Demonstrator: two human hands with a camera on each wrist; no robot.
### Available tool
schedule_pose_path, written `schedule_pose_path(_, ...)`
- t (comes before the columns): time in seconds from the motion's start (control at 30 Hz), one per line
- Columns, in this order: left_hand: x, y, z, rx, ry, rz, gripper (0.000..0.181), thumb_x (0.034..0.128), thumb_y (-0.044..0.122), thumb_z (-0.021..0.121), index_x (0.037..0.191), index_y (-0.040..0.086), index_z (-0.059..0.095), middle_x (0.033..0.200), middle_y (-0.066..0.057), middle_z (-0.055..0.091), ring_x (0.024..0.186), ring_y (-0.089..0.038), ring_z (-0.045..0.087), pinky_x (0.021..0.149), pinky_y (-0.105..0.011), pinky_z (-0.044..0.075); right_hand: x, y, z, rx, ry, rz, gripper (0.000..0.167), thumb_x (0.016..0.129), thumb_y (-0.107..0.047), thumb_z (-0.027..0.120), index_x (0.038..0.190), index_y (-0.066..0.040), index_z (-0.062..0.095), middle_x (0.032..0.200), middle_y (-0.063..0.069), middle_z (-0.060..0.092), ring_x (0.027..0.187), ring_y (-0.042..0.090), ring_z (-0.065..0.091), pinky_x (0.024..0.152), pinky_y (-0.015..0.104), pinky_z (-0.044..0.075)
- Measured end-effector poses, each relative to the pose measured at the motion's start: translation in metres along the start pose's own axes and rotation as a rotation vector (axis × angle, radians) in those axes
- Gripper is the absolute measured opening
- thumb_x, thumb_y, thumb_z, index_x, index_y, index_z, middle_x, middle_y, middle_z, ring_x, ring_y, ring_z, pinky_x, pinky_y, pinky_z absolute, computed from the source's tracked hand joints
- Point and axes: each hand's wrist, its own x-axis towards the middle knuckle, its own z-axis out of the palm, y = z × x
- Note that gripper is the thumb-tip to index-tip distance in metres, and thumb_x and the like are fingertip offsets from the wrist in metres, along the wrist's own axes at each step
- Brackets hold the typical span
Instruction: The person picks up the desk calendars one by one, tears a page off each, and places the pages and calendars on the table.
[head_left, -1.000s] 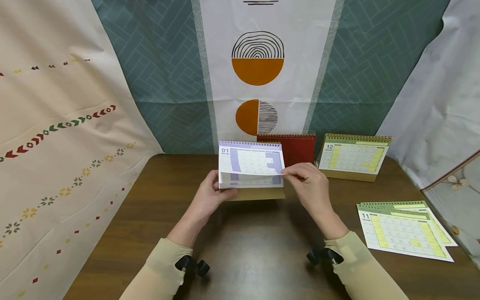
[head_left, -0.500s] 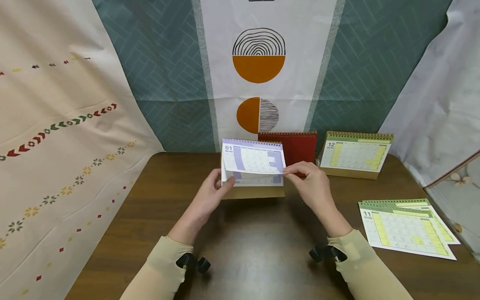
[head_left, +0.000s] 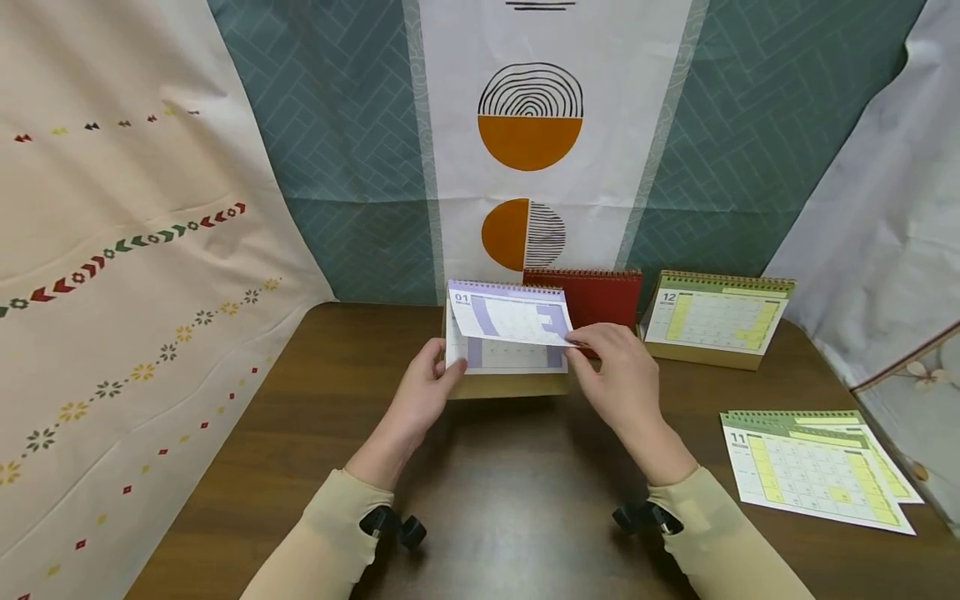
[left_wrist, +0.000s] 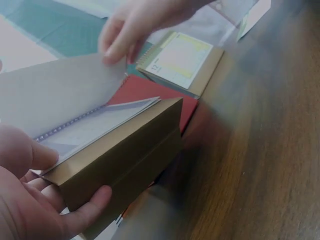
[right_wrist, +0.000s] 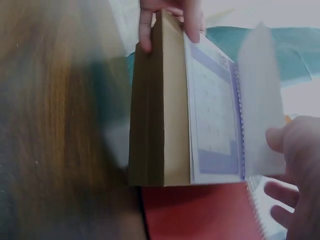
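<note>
A purple-and-white desk calendar (head_left: 517, 358) with a spiral top and brown cardboard stand is held up off the table by my left hand (head_left: 422, 385). The left thumb lies on its front and the fingers go round the stand (left_wrist: 125, 155), as the left wrist view shows. My right hand (head_left: 619, 371) pinches the lower right corner of the top page (head_left: 510, 319), marked 01. That page is lifted and curls away from the sheet below. In the right wrist view the raised page (right_wrist: 262, 115) stands apart from the purple-edged sheet (right_wrist: 212, 110) beneath.
A red spiral calendar (head_left: 606, 302) stands behind the held one, partly hidden. To its right is a green-and-yellow calendar (head_left: 716, 321) showing 12. Two loose green-topped sheets (head_left: 810, 475), the upper marked 11, overlap on the brown table (head_left: 510, 517) at the right. Fabric hangs around the table.
The right hand has raised the page's corner a little, so more of the sheet below shows. The left thumb has moved up onto the calendar's front. The head view has shifted slightly.
</note>
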Motion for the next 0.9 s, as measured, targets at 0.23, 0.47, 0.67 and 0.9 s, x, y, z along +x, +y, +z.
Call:
schedule_pose_path(0.23, 0.0, 0.0, 0.004, 0.027, 0.028, 0.002, 0.027, 0.1112, 0.005, 0.064, 0.137, 0.001, 0.057, 0.141, -0.021, 0.072, 0.125, -0.032, 0.068, 0.106, -0.051, 0.045, 0.014, -0.016, 0.0, -0.142, 0.06, -0.197, 0.032, 0.093, -0.024, 0.09, 0.123, -0.011, 0.085, 0.115, 0.012, 0.08, 0.116, 0.036, 0.068, 0.101, 0.054, 0.056)
schedule_pose_path(0.47, 0.0, 0.001, 0.005, 0.042, 0.025, 0.006, 0.028, 0.1115, 0.006, 0.064, 0.138, 0.001, 0.057, 0.14, -0.02, 0.073, 0.124, -0.03, 0.068, 0.105, -0.05, 0.044, 0.027, -0.034, 0.002, -0.136, 0.063, -0.289, 0.032, 0.095, -0.027, 0.089, 0.123, -0.012, 0.085, 0.117, 0.009, 0.08, 0.115, 0.032, 0.069, 0.1, 0.05, 0.058)
schedule_pose_path(0.67, -0.001, 0.0, 0.007, 0.049, 0.029, 0.012, 0.028, 0.1108, 0.006, 0.065, 0.138, 0.001, 0.058, 0.134, -0.021, 0.075, 0.117, -0.028, 0.07, 0.099, -0.045, 0.046, 0.035, -0.047, 0.008, -0.093, 0.092, -0.369, 0.024, 0.098, -0.026, 0.086, 0.118, -0.013, 0.087, 0.112, 0.006, 0.081, 0.108, 0.029, 0.073, 0.095, 0.046, 0.06)
schedule_pose_path(0.9, -0.002, -0.001, 0.008, 0.065, 0.027, 0.023, 0.029, 0.1109, 0.005, 0.065, 0.139, 0.002, 0.059, 0.132, -0.02, 0.076, 0.106, -0.026, 0.069, 0.084, -0.037, 0.045, 0.05, -0.057, 0.011, -0.017, 0.142, -0.372, 0.02, 0.095, -0.021, 0.09, 0.113, -0.013, 0.088, 0.107, 0.005, 0.082, 0.1, 0.026, 0.074, 0.087, 0.044, 0.062)
